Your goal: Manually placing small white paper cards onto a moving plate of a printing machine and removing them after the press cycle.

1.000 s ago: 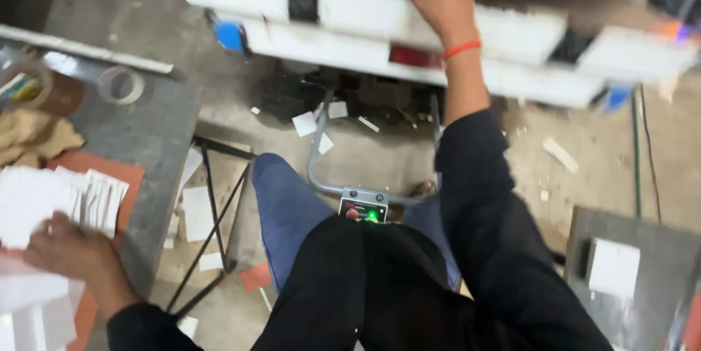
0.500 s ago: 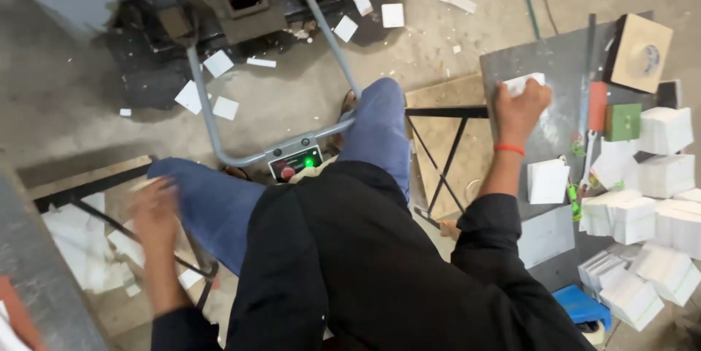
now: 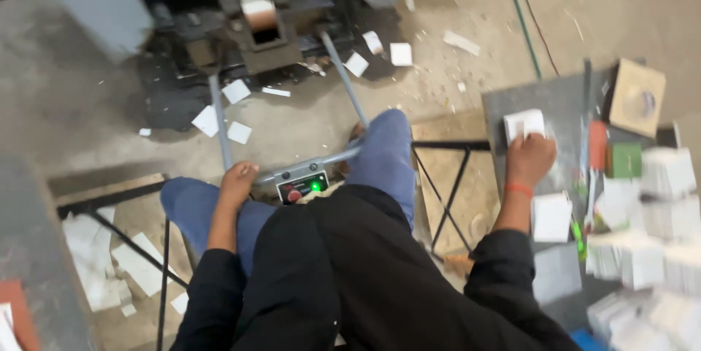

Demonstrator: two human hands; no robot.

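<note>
Under my right hand [image 3: 531, 158] fingers I see a matt white paper stack [image 3: 523, 124] on a dull grey metal table [image 3: 558, 106]. Beside my left hand [image 3: 238, 181] fingers: soft blue cloth trousers [image 3: 387, 154], smooth grey metal bar [image 3: 339, 155].

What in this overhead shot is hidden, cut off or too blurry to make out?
All from the head view:
- Right hand: its fingers curl over a small white stack, so the grip underneath is hidden.
- White card stacks at the right: blurred by motion, the outermost cut off by the frame edge.
- Dark machine at the top: cut off by the upper edge.
- Left hand on the knee: its palm side is hidden.
</note>
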